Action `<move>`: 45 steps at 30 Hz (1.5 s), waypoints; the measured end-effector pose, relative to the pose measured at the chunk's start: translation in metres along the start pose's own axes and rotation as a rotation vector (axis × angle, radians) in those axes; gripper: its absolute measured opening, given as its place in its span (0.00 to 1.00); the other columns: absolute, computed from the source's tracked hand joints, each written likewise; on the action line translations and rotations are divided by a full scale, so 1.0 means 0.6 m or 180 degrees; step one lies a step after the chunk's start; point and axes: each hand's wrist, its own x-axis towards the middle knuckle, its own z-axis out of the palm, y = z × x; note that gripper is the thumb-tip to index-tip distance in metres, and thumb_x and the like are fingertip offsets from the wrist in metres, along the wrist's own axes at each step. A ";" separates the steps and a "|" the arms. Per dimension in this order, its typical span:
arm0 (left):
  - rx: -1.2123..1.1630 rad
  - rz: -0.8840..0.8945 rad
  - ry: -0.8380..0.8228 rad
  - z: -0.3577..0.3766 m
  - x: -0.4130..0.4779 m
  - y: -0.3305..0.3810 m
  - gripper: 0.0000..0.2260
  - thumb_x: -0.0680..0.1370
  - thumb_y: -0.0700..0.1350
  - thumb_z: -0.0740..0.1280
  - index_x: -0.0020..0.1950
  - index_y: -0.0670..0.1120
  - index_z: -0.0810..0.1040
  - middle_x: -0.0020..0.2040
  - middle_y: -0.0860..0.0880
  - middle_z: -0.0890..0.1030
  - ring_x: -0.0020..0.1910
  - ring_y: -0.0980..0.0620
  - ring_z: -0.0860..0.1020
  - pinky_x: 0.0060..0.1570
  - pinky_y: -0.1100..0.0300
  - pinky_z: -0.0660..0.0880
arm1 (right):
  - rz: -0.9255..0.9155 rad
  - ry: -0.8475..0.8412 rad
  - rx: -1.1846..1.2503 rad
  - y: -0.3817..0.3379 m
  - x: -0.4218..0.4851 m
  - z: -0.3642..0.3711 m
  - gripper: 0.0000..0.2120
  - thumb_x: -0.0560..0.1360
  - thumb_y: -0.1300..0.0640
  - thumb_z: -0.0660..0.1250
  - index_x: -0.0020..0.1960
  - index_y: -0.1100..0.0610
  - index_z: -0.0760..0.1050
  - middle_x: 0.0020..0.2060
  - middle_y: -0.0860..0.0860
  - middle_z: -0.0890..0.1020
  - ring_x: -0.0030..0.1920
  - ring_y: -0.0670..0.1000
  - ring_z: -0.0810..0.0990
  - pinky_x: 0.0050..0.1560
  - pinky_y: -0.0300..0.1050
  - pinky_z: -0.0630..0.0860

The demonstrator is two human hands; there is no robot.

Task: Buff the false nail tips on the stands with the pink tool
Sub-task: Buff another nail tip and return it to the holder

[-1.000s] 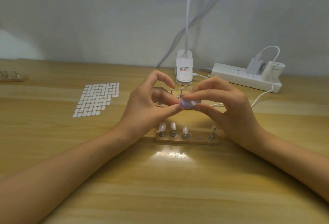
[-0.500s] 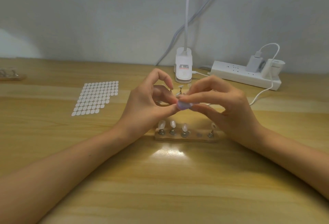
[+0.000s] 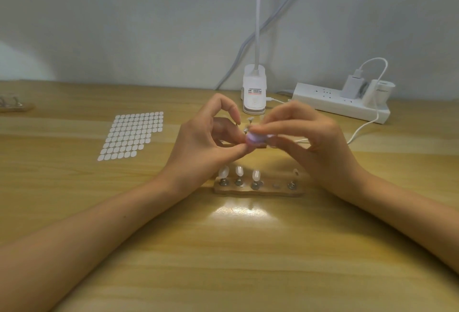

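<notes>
I watch from the remote station as the right hand (image 3: 310, 143) pinches a small rounded pink-lilac buffing tool (image 3: 255, 139) between thumb and fingertips, raised above the light wooden desk (image 3: 223, 249). The left hand (image 3: 203, 143) meets it, thumb tip touching the tool's edge and forefinger arched above. I cannot tell what, if anything, that hand grips. Just below the hands, four translucent false nail tips (image 3: 239, 170) stand upright on metal pegs in a narrow wooden stand (image 3: 258, 191), with one peg spot bare. A sheet of white oval stickers (image 3: 131, 135) lies to the left. Behind are a white clip lamp base (image 3: 254, 93), its red-and-dark label too small to read, and a white power strip (image 3: 340, 102) beside it.
</notes>
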 end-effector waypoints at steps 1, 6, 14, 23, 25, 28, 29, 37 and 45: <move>0.0011 0.0010 0.0006 -0.001 0.000 0.000 0.18 0.70 0.41 0.79 0.49 0.49 0.70 0.38 0.48 0.86 0.38 0.56 0.85 0.38 0.69 0.76 | 0.0136 0.0080 0.0019 0.002 0.001 -0.003 0.13 0.75 0.66 0.70 0.59 0.63 0.81 0.48 0.59 0.81 0.50 0.53 0.81 0.52 0.45 0.79; -0.0056 0.0027 0.0003 0.001 -0.001 0.002 0.18 0.70 0.44 0.78 0.49 0.48 0.70 0.37 0.48 0.86 0.37 0.56 0.84 0.37 0.68 0.75 | -0.0015 -0.0051 0.0143 -0.004 -0.003 0.004 0.12 0.75 0.65 0.70 0.58 0.62 0.82 0.48 0.58 0.81 0.52 0.53 0.81 0.54 0.43 0.78; -0.0090 -0.0037 0.0015 0.000 -0.001 0.004 0.18 0.69 0.45 0.79 0.48 0.47 0.70 0.37 0.47 0.85 0.37 0.55 0.84 0.37 0.66 0.75 | 0.0013 -0.0069 0.0157 -0.005 -0.001 0.004 0.13 0.75 0.64 0.70 0.59 0.62 0.81 0.48 0.58 0.81 0.51 0.52 0.81 0.53 0.45 0.78; -0.0047 0.0011 0.0010 -0.001 -0.001 0.003 0.17 0.71 0.43 0.79 0.49 0.47 0.70 0.38 0.47 0.86 0.40 0.51 0.86 0.38 0.63 0.78 | 0.0234 0.0077 0.0223 0.000 0.003 -0.002 0.13 0.75 0.63 0.69 0.59 0.61 0.81 0.48 0.58 0.82 0.51 0.54 0.81 0.52 0.48 0.79; -0.0068 0.0013 0.0024 -0.001 -0.002 0.001 0.18 0.70 0.41 0.80 0.48 0.48 0.70 0.38 0.48 0.86 0.39 0.52 0.85 0.38 0.62 0.78 | 0.0253 0.0067 0.0261 -0.003 0.000 -0.001 0.13 0.75 0.63 0.69 0.59 0.61 0.81 0.49 0.58 0.81 0.52 0.53 0.81 0.53 0.48 0.79; -0.0115 0.0002 0.0011 -0.002 -0.001 0.000 0.19 0.69 0.45 0.81 0.48 0.48 0.70 0.36 0.48 0.85 0.36 0.54 0.83 0.36 0.60 0.77 | -0.0011 -0.0157 0.0278 -0.010 -0.004 0.008 0.13 0.75 0.63 0.70 0.59 0.60 0.81 0.49 0.57 0.81 0.52 0.51 0.80 0.54 0.44 0.78; -0.0092 0.0004 0.0017 -0.001 0.000 0.000 0.19 0.69 0.45 0.80 0.48 0.48 0.70 0.36 0.48 0.85 0.37 0.54 0.83 0.36 0.61 0.77 | 0.0066 -0.0118 0.0286 -0.006 -0.002 0.006 0.13 0.75 0.64 0.70 0.59 0.60 0.81 0.49 0.57 0.81 0.52 0.52 0.81 0.53 0.46 0.78; -0.0114 0.0029 0.0001 0.000 -0.001 0.001 0.17 0.70 0.46 0.79 0.47 0.50 0.70 0.38 0.48 0.86 0.38 0.54 0.84 0.37 0.67 0.75 | 0.0140 -0.0019 0.0306 -0.007 -0.001 0.003 0.13 0.75 0.63 0.69 0.59 0.61 0.81 0.49 0.58 0.81 0.52 0.52 0.81 0.53 0.45 0.79; -0.0070 0.0066 0.0032 -0.001 0.001 -0.001 0.17 0.71 0.42 0.79 0.47 0.50 0.71 0.38 0.48 0.86 0.38 0.55 0.84 0.36 0.67 0.74 | 0.0231 -0.0011 0.0247 -0.008 -0.001 0.002 0.13 0.75 0.64 0.70 0.59 0.60 0.81 0.49 0.58 0.81 0.52 0.52 0.81 0.52 0.48 0.79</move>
